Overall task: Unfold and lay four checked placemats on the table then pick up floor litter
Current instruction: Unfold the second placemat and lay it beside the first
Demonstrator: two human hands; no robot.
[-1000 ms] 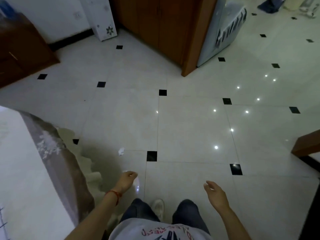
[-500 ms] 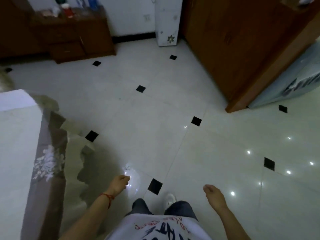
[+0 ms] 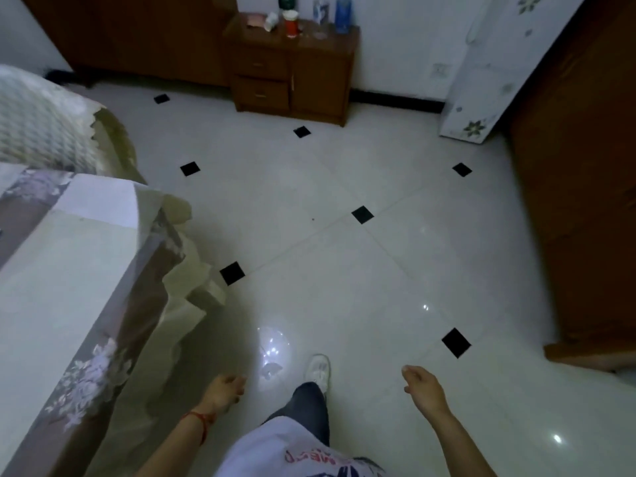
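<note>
My left hand [image 3: 225, 390] hangs low beside the table, fingers curled around the edge of a clear, shiny plastic bag [image 3: 272, 351] that dangles over the floor with a pale scrap inside. My right hand [image 3: 425, 387] is out to the right, loosely open and holding nothing. A pale checked placemat [image 3: 38, 129] lies on the table at the upper left. The table [image 3: 69, 256] wears a cream cloth with a grey floral border. A tiny dark speck [image 3: 313, 219] lies on the white tiles ahead.
A wooden bedside cabinet [image 3: 292, 80] with bottles on top stands against the far wall. A dark wooden wardrobe [image 3: 578, 201] fills the right side. A white flowered appliance [image 3: 481, 80] stands beside it. My white shoe [image 3: 318, 368] steps forward on the tiled floor.
The view has swung left toward the cabinet and table. The white scrap seen on the floor a second ago is out of view. Both hands keep their poses.
</note>
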